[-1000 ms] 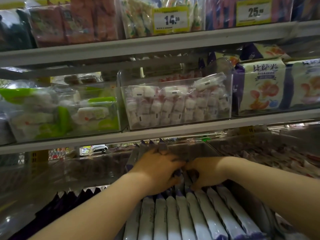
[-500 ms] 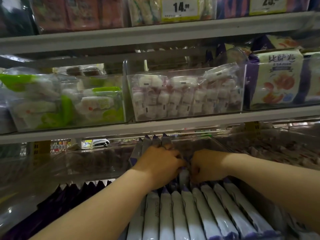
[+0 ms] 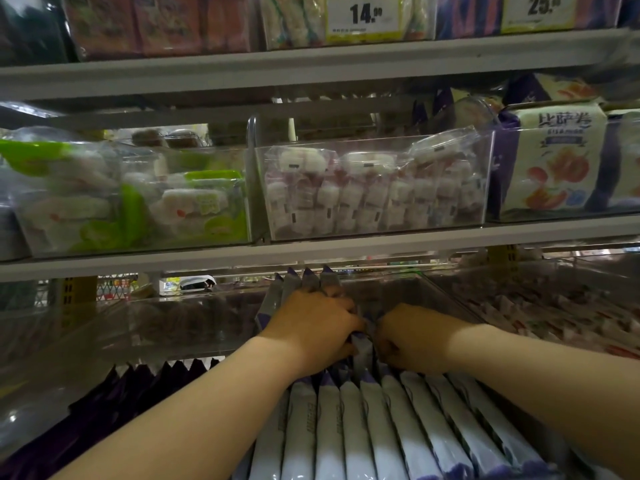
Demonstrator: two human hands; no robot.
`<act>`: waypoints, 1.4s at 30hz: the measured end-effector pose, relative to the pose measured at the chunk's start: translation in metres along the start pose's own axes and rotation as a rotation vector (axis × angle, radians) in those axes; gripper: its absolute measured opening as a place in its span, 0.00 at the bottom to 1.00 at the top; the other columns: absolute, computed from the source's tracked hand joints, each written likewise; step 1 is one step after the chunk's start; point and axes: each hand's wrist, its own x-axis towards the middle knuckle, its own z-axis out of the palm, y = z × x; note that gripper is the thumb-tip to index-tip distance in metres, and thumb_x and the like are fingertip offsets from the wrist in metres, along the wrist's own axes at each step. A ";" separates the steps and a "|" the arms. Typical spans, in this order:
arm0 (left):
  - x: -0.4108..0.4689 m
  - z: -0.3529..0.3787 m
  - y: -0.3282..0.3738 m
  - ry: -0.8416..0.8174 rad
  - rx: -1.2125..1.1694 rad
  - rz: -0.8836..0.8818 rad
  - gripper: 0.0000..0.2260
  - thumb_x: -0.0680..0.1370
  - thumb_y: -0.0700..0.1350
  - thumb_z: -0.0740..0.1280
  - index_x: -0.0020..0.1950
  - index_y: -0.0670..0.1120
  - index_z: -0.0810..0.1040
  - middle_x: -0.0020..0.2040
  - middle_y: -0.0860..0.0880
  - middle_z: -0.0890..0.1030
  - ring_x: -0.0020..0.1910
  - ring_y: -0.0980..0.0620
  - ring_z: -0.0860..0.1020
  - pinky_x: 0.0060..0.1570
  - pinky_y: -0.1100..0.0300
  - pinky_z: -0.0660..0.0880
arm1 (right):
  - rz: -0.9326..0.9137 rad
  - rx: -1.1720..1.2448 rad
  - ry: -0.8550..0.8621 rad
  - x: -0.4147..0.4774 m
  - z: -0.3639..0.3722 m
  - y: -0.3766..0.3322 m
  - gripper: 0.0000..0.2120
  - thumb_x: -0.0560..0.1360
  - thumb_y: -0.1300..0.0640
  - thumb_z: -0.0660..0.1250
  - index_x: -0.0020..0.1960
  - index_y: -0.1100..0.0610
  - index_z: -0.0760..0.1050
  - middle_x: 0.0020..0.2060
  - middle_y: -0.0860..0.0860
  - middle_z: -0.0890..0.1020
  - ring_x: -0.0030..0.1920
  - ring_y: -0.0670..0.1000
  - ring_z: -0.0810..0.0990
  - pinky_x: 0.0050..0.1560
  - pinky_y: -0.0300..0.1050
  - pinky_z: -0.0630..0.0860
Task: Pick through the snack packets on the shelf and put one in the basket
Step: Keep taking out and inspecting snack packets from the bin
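The grey metal shelf (image 3: 311, 254) takes up most of the view, stacked with clear plastic bins of snacks. On the lower level, one clear plastic bin (image 3: 391, 289) is packed with a row of long white packets with purple ends (image 3: 349, 431), stood on edge like files.

Both arms are reached deep into that row. The left hand (image 3: 311, 327) is pushed against a few upright purple-tipped packets (image 3: 304, 278) at the back, and its fingers are curled over the top of one raised packet (image 3: 362, 355). The right hand (image 3: 412, 337) is just beside it with fingers tucked down into the row. Whether anything's actually pinched there can't be told, tbh.

What's changed: a second ago the two hands were pressed together with nothing visible between them. Now they're parted a bit, and that one packet is seen sticking up in the gap, lifted above its neighbours.

So the sorting looks pretty much done and one packet seems to be singled out. It's not out of the bin yet though, and no basket is seen anywhere, so the drop-off part is all still to come.
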 end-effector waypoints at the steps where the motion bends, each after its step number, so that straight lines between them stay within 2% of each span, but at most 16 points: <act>1: 0.000 0.000 0.000 0.006 -0.006 0.000 0.17 0.80 0.57 0.61 0.68 0.56 0.74 0.67 0.51 0.74 0.70 0.46 0.66 0.63 0.48 0.68 | 0.023 0.016 0.005 0.001 -0.002 0.001 0.09 0.78 0.57 0.61 0.44 0.59 0.77 0.46 0.59 0.80 0.45 0.56 0.78 0.48 0.48 0.75; 4: -0.002 0.001 -0.001 0.032 -0.022 -0.001 0.17 0.80 0.57 0.59 0.68 0.57 0.74 0.68 0.52 0.74 0.69 0.46 0.67 0.62 0.50 0.66 | 0.077 0.121 0.100 0.004 -0.015 0.012 0.10 0.80 0.58 0.60 0.57 0.58 0.77 0.56 0.56 0.80 0.54 0.54 0.77 0.54 0.43 0.74; 7: -0.002 0.002 -0.001 0.046 -0.032 0.002 0.16 0.81 0.57 0.58 0.67 0.58 0.75 0.68 0.53 0.74 0.68 0.47 0.69 0.60 0.51 0.66 | 0.092 0.259 0.247 0.003 -0.018 0.017 0.08 0.81 0.59 0.59 0.58 0.53 0.74 0.48 0.48 0.77 0.52 0.53 0.75 0.42 0.31 0.68; 9: -0.002 0.003 -0.002 0.051 -0.043 0.011 0.16 0.81 0.57 0.59 0.67 0.58 0.75 0.68 0.53 0.74 0.68 0.47 0.69 0.59 0.51 0.67 | 0.116 0.309 0.318 0.001 -0.013 0.017 0.09 0.81 0.59 0.58 0.59 0.56 0.72 0.50 0.51 0.77 0.54 0.55 0.77 0.43 0.35 0.66; 11: -0.001 0.004 -0.003 0.050 -0.060 0.018 0.16 0.81 0.56 0.59 0.67 0.59 0.75 0.68 0.53 0.74 0.68 0.46 0.68 0.60 0.51 0.67 | 0.126 0.390 0.405 -0.009 -0.010 0.015 0.05 0.81 0.58 0.59 0.55 0.56 0.71 0.47 0.52 0.79 0.47 0.54 0.79 0.42 0.40 0.72; 14: -0.002 0.003 -0.003 0.010 -0.056 0.023 0.16 0.81 0.55 0.58 0.69 0.59 0.73 0.71 0.52 0.72 0.71 0.45 0.65 0.65 0.51 0.62 | 0.062 0.528 0.559 -0.031 -0.011 0.015 0.03 0.80 0.58 0.60 0.47 0.54 0.68 0.39 0.51 0.78 0.39 0.52 0.79 0.38 0.38 0.75; 16: -0.001 -0.001 -0.002 -0.028 -0.029 0.033 0.17 0.81 0.55 0.58 0.71 0.59 0.71 0.74 0.52 0.68 0.74 0.44 0.61 0.71 0.48 0.56 | 0.070 0.635 0.598 -0.046 -0.011 0.012 0.05 0.80 0.59 0.60 0.46 0.54 0.67 0.40 0.55 0.80 0.40 0.54 0.81 0.42 0.47 0.80; 19: -0.003 -0.012 0.002 -0.061 -0.013 0.017 0.20 0.81 0.55 0.59 0.73 0.57 0.68 0.77 0.52 0.62 0.77 0.46 0.53 0.74 0.45 0.49 | 0.119 0.763 0.666 -0.063 -0.008 0.005 0.04 0.81 0.59 0.60 0.47 0.56 0.67 0.40 0.57 0.81 0.39 0.55 0.83 0.44 0.58 0.80; 22: -0.014 -0.026 0.009 -0.034 -0.024 -0.005 0.20 0.81 0.54 0.59 0.73 0.56 0.69 0.77 0.52 0.63 0.78 0.48 0.54 0.75 0.44 0.51 | 0.106 0.892 0.789 -0.081 -0.002 -0.005 0.05 0.81 0.59 0.59 0.46 0.56 0.66 0.39 0.63 0.81 0.40 0.62 0.82 0.44 0.63 0.79; 24: -0.027 -0.036 0.016 0.092 -0.044 -0.033 0.17 0.80 0.52 0.59 0.69 0.56 0.73 0.73 0.53 0.69 0.74 0.49 0.62 0.71 0.50 0.58 | 0.092 0.900 0.900 -0.097 0.004 -0.013 0.04 0.81 0.60 0.60 0.46 0.55 0.68 0.39 0.60 0.81 0.40 0.59 0.82 0.43 0.57 0.80; 27: -0.050 -0.049 0.032 0.314 -0.286 -0.196 0.13 0.81 0.48 0.60 0.62 0.54 0.79 0.61 0.52 0.79 0.60 0.48 0.76 0.57 0.54 0.72 | 0.056 0.909 0.978 -0.122 0.016 -0.027 0.03 0.80 0.61 0.60 0.48 0.54 0.70 0.44 0.53 0.81 0.41 0.49 0.80 0.42 0.47 0.78; 31: -0.081 -0.057 0.063 0.514 -0.844 -0.511 0.09 0.81 0.45 0.62 0.49 0.48 0.83 0.44 0.50 0.84 0.44 0.50 0.81 0.47 0.54 0.77 | 0.012 1.037 1.013 -0.152 0.038 -0.048 0.07 0.80 0.63 0.58 0.44 0.55 0.66 0.57 0.48 0.79 0.51 0.46 0.80 0.53 0.56 0.78; 34: -0.102 -0.065 0.090 0.508 -1.243 -0.646 0.13 0.82 0.48 0.61 0.44 0.46 0.82 0.39 0.50 0.83 0.33 0.57 0.81 0.38 0.58 0.76 | -0.106 1.052 1.054 -0.172 0.058 -0.067 0.10 0.79 0.62 0.58 0.43 0.49 0.65 0.60 0.42 0.78 0.46 0.37 0.78 0.46 0.36 0.74; 36: -0.111 -0.066 0.103 0.381 -1.396 -0.691 0.16 0.82 0.55 0.59 0.46 0.48 0.82 0.44 0.49 0.85 0.39 0.57 0.83 0.43 0.57 0.78 | -0.174 1.038 1.039 -0.183 0.070 -0.080 0.07 0.77 0.58 0.59 0.43 0.47 0.65 0.62 0.41 0.76 0.56 0.36 0.77 0.51 0.29 0.71; 39: -0.125 -0.069 0.118 0.132 -1.673 -0.725 0.24 0.78 0.63 0.61 0.63 0.48 0.80 0.59 0.46 0.83 0.58 0.45 0.80 0.64 0.46 0.73 | -0.271 1.035 0.980 -0.194 0.085 -0.099 0.06 0.75 0.55 0.57 0.43 0.43 0.65 0.65 0.40 0.75 0.67 0.43 0.73 0.62 0.38 0.71; 42: -0.137 -0.066 0.133 0.187 -1.864 -0.663 0.14 0.79 0.53 0.67 0.61 0.48 0.79 0.55 0.47 0.85 0.55 0.46 0.83 0.62 0.45 0.75 | -0.336 1.054 0.937 -0.201 0.098 -0.111 0.05 0.74 0.56 0.58 0.44 0.45 0.66 0.69 0.39 0.71 0.66 0.45 0.73 0.61 0.41 0.72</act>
